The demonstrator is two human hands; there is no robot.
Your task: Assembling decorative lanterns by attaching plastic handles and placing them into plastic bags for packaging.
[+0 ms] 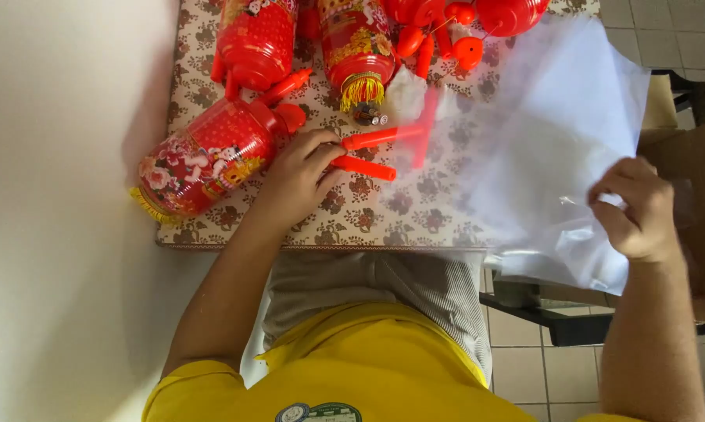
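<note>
Three cylindrical red lanterns (pixel 204 160) by the table's (pixel 345 227) left edge, two cut off at the far edge. Left hand (pixel 294 176) curled round one of two red sticks (pixel 366 167) (the other blurred). Right hand (pixel 636 209) pinches a clear plastic bag (pixel 548 133) over the right edge; round red pieces behind it, count unclear.

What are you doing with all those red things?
A person in a yellow shirt sits at a table with a flowered cloth. The left hand grips a red plastic stick beside a red lantern lying on its side. The right hand holds up a clear plastic bag. More red lanterns lie beyond.
</note>
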